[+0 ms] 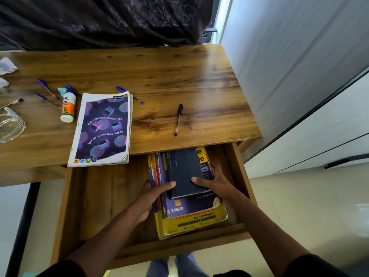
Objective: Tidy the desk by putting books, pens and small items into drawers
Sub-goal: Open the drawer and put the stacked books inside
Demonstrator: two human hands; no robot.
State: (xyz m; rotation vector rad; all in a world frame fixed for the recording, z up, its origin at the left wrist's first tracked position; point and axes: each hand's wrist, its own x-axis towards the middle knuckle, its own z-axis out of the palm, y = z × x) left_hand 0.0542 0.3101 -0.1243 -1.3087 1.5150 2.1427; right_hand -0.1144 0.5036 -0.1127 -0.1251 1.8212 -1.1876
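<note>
**Clerk:** Inside the open drawer [242,166], right side: one stack of books. Bottom, a yellow book [199,224]; on it a purple book marked "S. CHAND" [187,206]; on top a small dark hardback [183,170].

**Checker:** Hands?

**Clerk:** Left hand [151,198] at the stack's left edge, thumb lying over the hardback's near corner, its fingers hidden down the side of the stack. Right hand [217,182] at the right edge, thumb on the cover, fingers spread along the far side. Both bracket the hardback rather than clench it; I judge they are squaring it on the pile so the drawer can shut flat.

**Checker:** Why the right side of the drawer?

**Clerk:** Likely to leave the left half free for what remains.

**Checker:** Remaining on the table [199,76]?

**Clerk:** One "classmate" notebook [101,128], its near corner overhanging the front edge above the drawer. One black pen [178,119], lying apart. Blue pens: one [129,94] partly behind the notebook, others [48,88] further left. One glue bottle [67,106] lying on its side. One glass dish [10,126], one brush [12,102], crumpled paper [7,65] at the left margin.

**Checker:** Status?

**Clerk:** Books partly stowed; notebook, pens, small items outstanding.
</note>
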